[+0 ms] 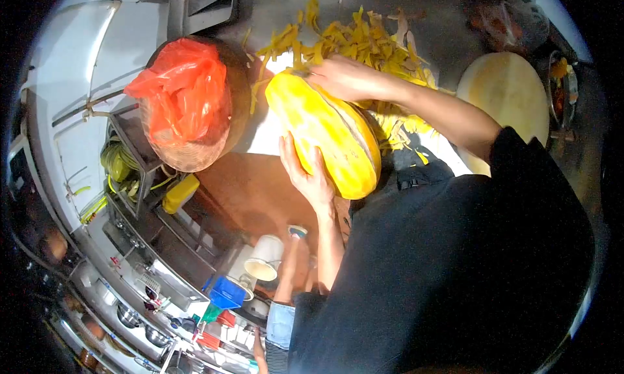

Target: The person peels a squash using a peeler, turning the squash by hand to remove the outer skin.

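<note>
A large, long yellow squash (325, 130) lies tilted in front of my body, with a paler strip along its upper right side. My left hand (309, 176) supports it from the lower left, thumb and fingers spread against the skin. At the squash's upper end, my right hand (341, 78) is closed. A small dark edge shows by its fingers, but what it grips is mostly hidden. Yellow peelings (364, 42) lie heaped just beyond the right hand, and more lie under that forearm. A white surface shows beneath the squash.
A round container lined with a red plastic bag (185, 81) stands at the left. A big pale oval thing (504, 94) and a bowl (562, 91) are at the right. Another person's leg (292, 263) shows below, near white buckets (263, 254) and a blue container (227, 293).
</note>
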A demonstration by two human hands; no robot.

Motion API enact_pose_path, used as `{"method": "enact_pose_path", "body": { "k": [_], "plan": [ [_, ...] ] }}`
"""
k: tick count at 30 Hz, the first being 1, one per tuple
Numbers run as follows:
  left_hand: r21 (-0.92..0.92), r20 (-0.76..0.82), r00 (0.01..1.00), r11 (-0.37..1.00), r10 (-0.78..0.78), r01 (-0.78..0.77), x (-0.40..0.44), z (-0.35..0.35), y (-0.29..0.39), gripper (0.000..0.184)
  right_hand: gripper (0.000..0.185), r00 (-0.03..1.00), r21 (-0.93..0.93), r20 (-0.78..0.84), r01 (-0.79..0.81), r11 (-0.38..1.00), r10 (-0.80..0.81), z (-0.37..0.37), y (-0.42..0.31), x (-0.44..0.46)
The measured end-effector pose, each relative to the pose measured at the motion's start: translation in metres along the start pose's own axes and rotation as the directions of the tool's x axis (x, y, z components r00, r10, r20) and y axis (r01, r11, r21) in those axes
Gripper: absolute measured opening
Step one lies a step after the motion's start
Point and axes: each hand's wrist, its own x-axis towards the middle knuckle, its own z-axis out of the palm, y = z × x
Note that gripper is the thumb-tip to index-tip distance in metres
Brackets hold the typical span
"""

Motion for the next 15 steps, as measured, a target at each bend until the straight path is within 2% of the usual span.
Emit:
{"method": "enact_pose_path", "body": {
  "k": [2, 4, 5, 6, 8, 10, 11, 12, 13, 14, 15],
  "plan": [
    [0.015, -0.006, 1.000, 1.000, 0.012, -0.012, 0.001, 0.002, 0.002, 0.056, 0.043, 0.967, -0.105, 0.246, -0.044, 0.993, 0.069, -0.040, -0.027, -0.045],
    [0.005, 0.002, 1.000, 1.000, -0.002, 0.002, 0.002, 0.001, 0.003, 0.057, 0.041, 0.876, -0.264, 0.428, -0.113, 0.958, 0.221, -0.075, -0.047, -0.052],
    [0.002, 0.011, 1.000, 1.000, -0.007, 0.007, 0.001, 0.001, 0.003, 0.057, 0.041, 0.951, -0.231, 0.273, -0.079, 0.970, 0.142, -0.068, -0.035, -0.041],
    [-0.002, 0.018, 1.000, 1.000, -0.002, 0.002, 0.001, 0.001, 0.001, 0.057, 0.040, 0.977, -0.267, 0.169, -0.082, 0.960, 0.130, -0.061, -0.031, -0.019],
    [-0.009, 0.018, 1.000, 1.000, 0.004, -0.003, 0.002, 0.000, -0.001, 0.057, 0.040, 0.993, -0.223, 0.009, 0.120, 0.967, -0.121, -0.025, -0.004, 0.034],
    [-0.031, 0.008, 1.000, 1.000, -0.004, 0.004, 0.002, 0.004, 0.002, 0.057, 0.036, 0.995, -0.122, -0.011, 0.100, 0.988, -0.102, 0.013, 0.004, 0.020],
    [-0.040, 0.001, 1.000, 0.999, -0.012, 0.012, 0.001, 0.002, 0.002, 0.057, 0.035, 0.990, -0.175, -0.081, 0.098, 0.980, -0.113, 0.012, -0.005, -0.014],
    [-0.029, -0.010, 1.000, 1.000, -0.013, 0.012, 0.001, 0.003, 0.000, 0.057, 0.035, 1.000, -0.112, 0.004, 0.024, 0.993, -0.024, -0.001, -0.027, -0.045],
    [-0.018, -0.014, 1.000, 1.000, -0.008, 0.008, 0.001, 0.004, -0.003, 0.057, 0.033, 0.992, -0.130, 0.115, -0.029, 0.991, 0.044, -0.024, -0.052, -0.077],
    [-0.001, -0.005, 1.000, 1.000, -0.006, 0.006, 0.000, 0.002, -0.005, 0.057, 0.030, 0.994, -0.188, 0.105, 0.048, 0.981, -0.028, -0.033, -0.047, -0.095],
    [0.007, -0.010, 1.000, 1.000, -0.010, 0.010, 0.000, -0.001, -0.003, 0.056, 0.031, 0.980, -0.189, 0.185, -0.042, 0.981, 0.078, -0.049, -0.055, -0.093]
  ]
}}
